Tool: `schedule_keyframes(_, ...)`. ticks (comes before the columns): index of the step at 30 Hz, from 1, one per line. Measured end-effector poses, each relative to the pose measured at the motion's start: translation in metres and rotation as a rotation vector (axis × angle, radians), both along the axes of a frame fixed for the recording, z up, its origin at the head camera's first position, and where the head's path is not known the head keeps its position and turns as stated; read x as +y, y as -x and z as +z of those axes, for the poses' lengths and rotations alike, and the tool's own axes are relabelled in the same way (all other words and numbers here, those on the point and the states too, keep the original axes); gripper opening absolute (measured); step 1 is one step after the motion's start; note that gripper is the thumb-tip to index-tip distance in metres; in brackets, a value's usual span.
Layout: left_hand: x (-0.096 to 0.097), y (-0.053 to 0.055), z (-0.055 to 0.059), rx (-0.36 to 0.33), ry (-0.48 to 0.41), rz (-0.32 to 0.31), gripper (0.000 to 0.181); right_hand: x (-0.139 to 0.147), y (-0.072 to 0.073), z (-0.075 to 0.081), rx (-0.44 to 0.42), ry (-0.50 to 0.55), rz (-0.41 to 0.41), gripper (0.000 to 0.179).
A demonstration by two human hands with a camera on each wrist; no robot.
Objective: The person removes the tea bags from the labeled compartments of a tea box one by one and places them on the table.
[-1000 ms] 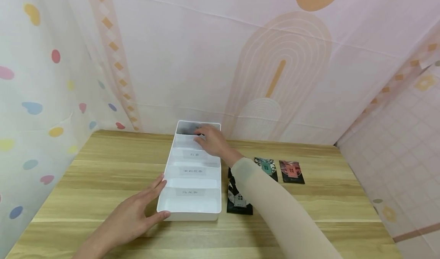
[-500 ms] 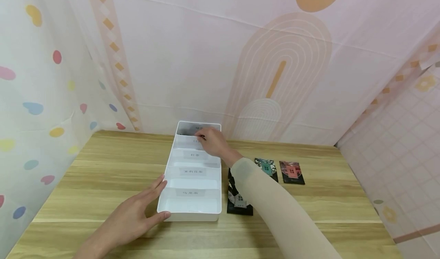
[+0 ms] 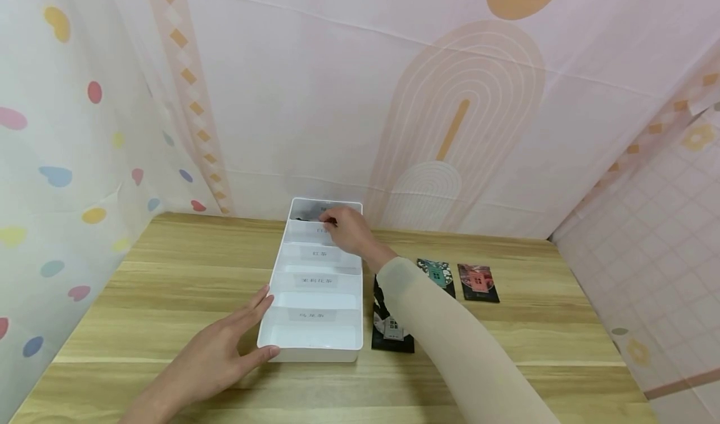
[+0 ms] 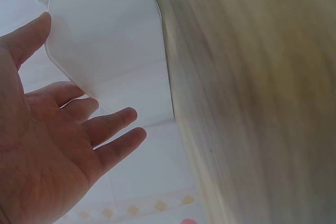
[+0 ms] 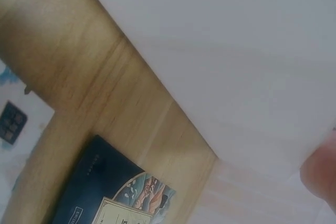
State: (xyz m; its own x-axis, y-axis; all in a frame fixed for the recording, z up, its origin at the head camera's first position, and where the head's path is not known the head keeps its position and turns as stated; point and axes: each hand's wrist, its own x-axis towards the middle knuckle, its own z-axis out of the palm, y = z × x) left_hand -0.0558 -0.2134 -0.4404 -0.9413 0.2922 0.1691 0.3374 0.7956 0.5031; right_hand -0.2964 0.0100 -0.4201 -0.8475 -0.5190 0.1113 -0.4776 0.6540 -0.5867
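A long white plastic box [image 3: 312, 335], split into a row of labelled compartments, stands on the table. My left hand [image 3: 222, 349] steadies its near left corner with fingers spread and straight; in the left wrist view the left hand [image 4: 58, 140] lies against the box wall. My right hand [image 3: 350, 230] reaches into the farthest compartment, thumb and forefinger pinched together on what looks like a dark tea sachet [image 3: 301, 219]. Most of that sachet is hidden by the compartment wall and the hand. Just a fingertip [image 5: 321, 176] shows in the right wrist view.
Right of the box lie a black-and-grey sachet [image 3: 392, 336], a green one [image 3: 436, 276] and a red one [image 3: 478, 282]; my right sleeve [image 3: 450, 330] partly covers others. Patterned cloth [image 3: 270, 99] hangs behind the wooden table [image 3: 197, 255].
My right finger and thumb have drawn together at the far compartment, and more of the dark edge shows to their left. The left hand and the box have stayed in place.
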Motion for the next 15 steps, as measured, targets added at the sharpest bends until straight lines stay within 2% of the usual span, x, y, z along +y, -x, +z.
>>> schedule_keyframes(7, 0.001, 0.000, 0.000, -0.010, -0.005, 0.004, 0.085, 0.003, 0.000, 0.003, 0.045, 0.027, -0.003, 0.018)
schedule_keyframes(15, 0.002, 0.001, -0.001, -0.011, -0.004, 0.000, 0.085, 0.011, 0.003, 0.012, 0.032, 0.080, -0.064, 0.016)
